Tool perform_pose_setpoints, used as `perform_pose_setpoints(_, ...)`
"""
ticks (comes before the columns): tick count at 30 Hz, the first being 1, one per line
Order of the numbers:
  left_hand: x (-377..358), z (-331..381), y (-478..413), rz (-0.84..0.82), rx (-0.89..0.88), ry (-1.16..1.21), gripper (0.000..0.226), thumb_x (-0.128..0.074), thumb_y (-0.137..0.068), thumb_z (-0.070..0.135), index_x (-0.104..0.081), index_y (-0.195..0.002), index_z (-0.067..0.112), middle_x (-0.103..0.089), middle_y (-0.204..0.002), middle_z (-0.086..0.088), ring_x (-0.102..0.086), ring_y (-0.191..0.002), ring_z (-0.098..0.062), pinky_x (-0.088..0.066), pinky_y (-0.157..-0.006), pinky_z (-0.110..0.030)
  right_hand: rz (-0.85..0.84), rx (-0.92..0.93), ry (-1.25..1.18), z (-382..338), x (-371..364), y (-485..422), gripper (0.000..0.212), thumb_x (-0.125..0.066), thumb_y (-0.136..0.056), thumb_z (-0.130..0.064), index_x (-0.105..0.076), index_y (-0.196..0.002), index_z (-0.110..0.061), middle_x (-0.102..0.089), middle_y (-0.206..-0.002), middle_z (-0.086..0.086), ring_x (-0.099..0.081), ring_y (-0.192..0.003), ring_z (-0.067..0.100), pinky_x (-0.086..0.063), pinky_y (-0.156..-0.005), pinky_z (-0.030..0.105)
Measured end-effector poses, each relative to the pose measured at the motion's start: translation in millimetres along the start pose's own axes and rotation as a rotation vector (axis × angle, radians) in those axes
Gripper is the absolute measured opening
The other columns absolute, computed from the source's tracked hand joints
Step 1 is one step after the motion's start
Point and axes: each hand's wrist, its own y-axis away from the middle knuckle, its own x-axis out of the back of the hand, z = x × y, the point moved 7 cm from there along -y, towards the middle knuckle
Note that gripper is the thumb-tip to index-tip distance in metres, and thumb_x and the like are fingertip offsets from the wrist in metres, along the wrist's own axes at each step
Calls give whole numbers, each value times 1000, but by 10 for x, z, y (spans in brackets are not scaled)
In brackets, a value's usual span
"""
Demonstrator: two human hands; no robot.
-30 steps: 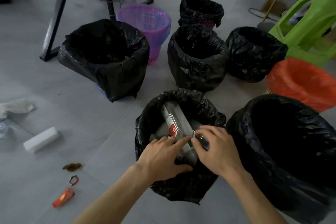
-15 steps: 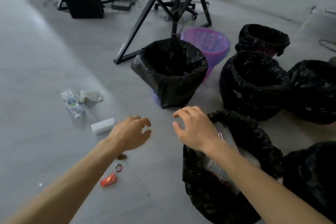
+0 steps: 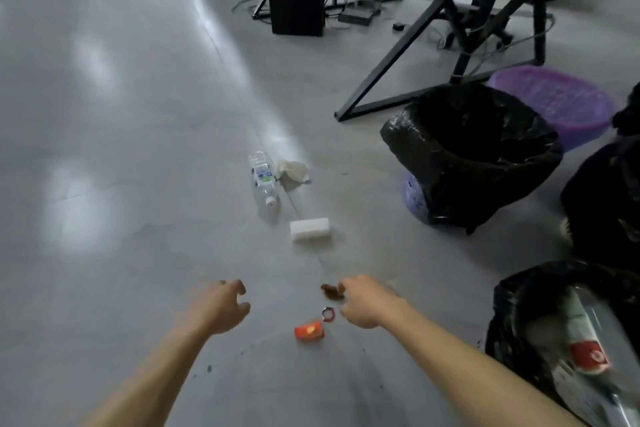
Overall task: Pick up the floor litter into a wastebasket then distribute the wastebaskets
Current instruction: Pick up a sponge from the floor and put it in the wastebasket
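Litter pickup is partly done, judging by the scene. The near wastebasket (image 3: pixel 502 315), right of the right hand (image 3: pixel 367 302), already holds packaging: clear plastic and a red-and-white label show inside. Six bits are left on the floor, and no baskets have been distributed, by the look of it.

- brown scrap (image 3: pixel 330 291): small, dark, crumpled, right at the right hand's fingertips
- metal ring (image 3: pixel 328 314): tiny, just left of that hand
- orange wrapper (image 3: pixel 309 330): flattened, between the two hands, slightly nearer me
- white block (image 3: pixel 309 229): rectangular, looks like foam, ahead of both hands
- plastic bottle (image 3: pixel 265 184): clear, lying on its side, green-blue label, further ahead
- crumpled tissue (image 3: pixel 292 172): just beside the bottle

The right hand's fingers are curled down by the scrap. It's blurred, so I can't tell if it's pinching yet. The left hand (image 3: pixel 220 308) is loosely curled, holds nothing and hovers over bare floor.

A black-lined wastebasket (image 3: pixel 471 156) stands ahead and right, with a purple basket (image 3: pixel 561 97) behind it.
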Motion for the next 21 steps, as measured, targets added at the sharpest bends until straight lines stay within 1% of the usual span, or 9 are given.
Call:
perform_pose_setpoints(2, -249, 52, 33, -37, -20, 61, 49, -51, -91, 47, -47, -137, 29, -51, -138, -5, -51, -126, -25, -39, -107, -41, -9, -14, -4, -72, -188, -121, 52, -51, -95, -40, -44, -144, -23, -44, -145, 12, -42, -135, 34, -41, -108, 43)
perform_pose_setpoints(4, -496, 235, 95, -90, -84, 115, 53, -52, -91, 45, -43, -141, 29, -47, -142, -5, -47, -130, -25, -38, -109, -39, -14, -18, 29, -119, -362, -230, 54, -49, -96, -41, -38, -148, -28, -35, -149, 12, -33, -139, 35, -37, -111, 46)
perform_pose_setpoints(7, -740, 566, 115, -102, -197, 177, 61, -53, -91, 39, -35, -148, 28, -38, -150, -7, -39, -137, -26, -34, -112, -35, -24, -26, 71, -147, -538, -387, 62, -49, -98, -37, -22, -154, -38, -5, -165, 11, -16, -147, 38, -27, -116, 49)
perform_pose_setpoints(9, -826, 743, 105, -82, -258, 169, 64, -53, -92, 36, -30, -151, 29, -31, -155, -7, -34, -141, -26, -31, -113, -35, -7, -9, 90, -170, -569, -466, 66, -49, -99, -34, -15, -156, -41, 11, -167, 8, -7, -151, 37, -20, -120, 49)
perform_pose_setpoints(11, -936, 840, 89, -68, -293, 118, 63, -53, -92, 35, -29, -150, 32, -29, -157, -5, -34, -141, -27, -33, -112, -38, 9, 22, 115, -197, -593, -541, 68, -49, -99, -32, -14, -156, -43, 15, -167, 6, -5, -152, 34, -16, -121, 49)
perform_pose_setpoints(13, -1047, 898, 90, -55, -316, 49, 57, -52, -93, 37, -32, -147, 38, -32, -154, -2, -38, -137, -28, -39, -106, -42, 14, 36, 131, -183, -624, -614, 68, -50, -98, -33, -15, -156, -43, 14, -167, 4, -6, -152, 33, -16, -122, 48)
perform_pose_setpoints(15, -1121, 914, 103, -25, -330, 10, 48, -52, -94, 39, -38, -139, 41, -40, -145, 0, -43, -131, -27, -42, -97, -42, 17, 50, 134, -165, -687, -656, 67, -54, -96, -37, -21, -154, -41, 6, -168, 1, -11, -151, 31, -19, -121, 46)
perform_pose_setpoints(18, -1165, 879, 77, 28, -348, -33, 34, -52, -95, 36, -47, -128, 34, -43, -139, -2, -44, -126, -27, -41, -91, -40, 52, 88, 113, -169, -787, -667, 69, -63, -89, -42, -33, -151, -35, -14, -166, -2, -21, -146, 30, -30, -117, 40)
perform_pose_setpoints(21, -1181, 799, 49, 59, -334, -58, 28, -48, -97, 31, -48, -124, 26, -43, -138, -5, -43, -125, -29, -40, -89, -39, 133, 116, 42, -147, -852, -621, 53, -62, -91, -40, -51, -141, -28, -37, -156, -1, -33, -139, 28, -37, -111, 34)
